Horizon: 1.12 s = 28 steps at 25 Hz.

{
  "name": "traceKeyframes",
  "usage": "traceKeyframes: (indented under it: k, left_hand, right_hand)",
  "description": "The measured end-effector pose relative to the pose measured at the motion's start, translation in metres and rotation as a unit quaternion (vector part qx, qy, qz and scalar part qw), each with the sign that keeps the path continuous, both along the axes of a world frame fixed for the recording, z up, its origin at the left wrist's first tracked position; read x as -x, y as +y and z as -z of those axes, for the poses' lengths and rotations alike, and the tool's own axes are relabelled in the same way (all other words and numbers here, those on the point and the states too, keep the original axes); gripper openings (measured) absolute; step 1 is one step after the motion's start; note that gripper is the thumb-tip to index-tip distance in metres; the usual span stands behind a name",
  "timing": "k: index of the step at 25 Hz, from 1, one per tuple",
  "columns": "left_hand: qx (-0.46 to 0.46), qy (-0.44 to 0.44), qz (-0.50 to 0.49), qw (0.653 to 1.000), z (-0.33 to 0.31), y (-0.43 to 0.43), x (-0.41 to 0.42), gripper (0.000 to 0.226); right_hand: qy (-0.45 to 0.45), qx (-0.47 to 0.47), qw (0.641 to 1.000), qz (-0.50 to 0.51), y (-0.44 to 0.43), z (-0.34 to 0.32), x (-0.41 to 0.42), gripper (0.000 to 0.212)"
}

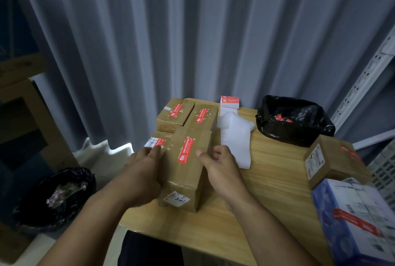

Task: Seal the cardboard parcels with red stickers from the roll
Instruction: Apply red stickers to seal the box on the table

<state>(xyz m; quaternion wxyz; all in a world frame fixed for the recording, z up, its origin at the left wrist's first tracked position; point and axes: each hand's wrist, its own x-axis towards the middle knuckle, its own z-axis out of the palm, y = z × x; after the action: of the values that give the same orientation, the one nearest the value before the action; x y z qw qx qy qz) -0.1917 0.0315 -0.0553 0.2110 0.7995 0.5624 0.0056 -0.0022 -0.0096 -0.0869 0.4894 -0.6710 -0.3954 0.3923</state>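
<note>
Your left hand (142, 171) presses flat and open against the near parcel's (188, 167) left side, while your right hand (220, 167) cups its right edge, fingers loosely curled, holding nothing. Its red sticker (185, 150) already runs along the top seam. Rub it down firmly, then slide this one back beside the sealed boxes (188, 116). The sticker roll (229, 101) waits at the desk's (267, 191) far edge.

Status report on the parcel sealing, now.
Both hands on front parcel: left hand against its left side, right hand at right edge. Red sticker already on top. Sticker roll at table's far edge, nothing blocking.
</note>
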Motion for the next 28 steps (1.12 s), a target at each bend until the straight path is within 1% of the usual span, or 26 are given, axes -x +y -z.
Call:
traceKeyframes:
  k: [2,5,7,10,12,14,18,19,21,25,26,28]
  left_hand:
    - [-0.01,-0.034,0.012,0.999,-0.017,-0.004,-0.004,0.103]
    - [-0.055,-0.076,0.072,0.993,-0.049,-0.018,-0.026,0.09]
    - [-0.069,-0.096,0.117,0.986,-0.066,-0.031,-0.048,0.082]
    - [-0.082,-0.132,0.157,0.975,-0.072,-0.044,-0.082,0.065]
    - [-0.071,-0.159,0.168,0.97,-0.07,-0.05,-0.106,0.054]
    - [-0.038,-0.188,0.171,0.967,-0.063,-0.054,-0.128,0.05]
    - [0.033,-0.203,0.176,0.963,-0.041,-0.061,-0.171,0.057]
    - [0.049,-0.201,0.178,0.962,-0.036,-0.063,-0.18,0.059]
    - [0.076,-0.194,0.179,0.962,-0.029,-0.07,-0.196,0.063]
    - [0.105,-0.182,0.182,0.961,-0.019,-0.082,-0.219,0.071]
    - [0.108,-0.179,0.184,0.96,-0.018,-0.084,-0.224,0.072]
    - [0.114,-0.172,0.185,0.961,-0.015,-0.088,-0.231,0.072]
  right_hand:
    - [-0.033,-0.008,0.999,0.012,-0.002,-0.008,-0.01,0.061]
    - [-0.069,-0.014,0.997,0.029,-0.011,-0.022,-0.032,0.059]
    - [-0.084,-0.02,0.995,0.046,-0.021,-0.032,-0.05,0.058]
    - [-0.105,-0.031,0.991,0.076,-0.037,-0.043,-0.08,0.055]
    - [-0.123,-0.019,0.988,0.092,-0.049,-0.046,-0.102,0.053]
    - [-0.136,0.004,0.985,0.109,-0.061,-0.044,-0.122,0.054]
    - [-0.184,0.053,0.968,0.163,-0.085,-0.04,-0.162,0.056]
    - [-0.202,0.072,0.962,0.169,-0.093,-0.039,-0.172,0.051]
    - [-0.252,0.115,0.944,0.182,-0.109,-0.037,-0.191,0.033]
    - [-0.312,0.184,0.903,0.229,-0.138,-0.03,-0.215,0.021]
    - [-0.32,0.206,0.895,0.235,-0.144,-0.028,-0.218,0.022]
    - [-0.324,0.249,0.883,0.23,-0.152,-0.022,-0.221,0.041]
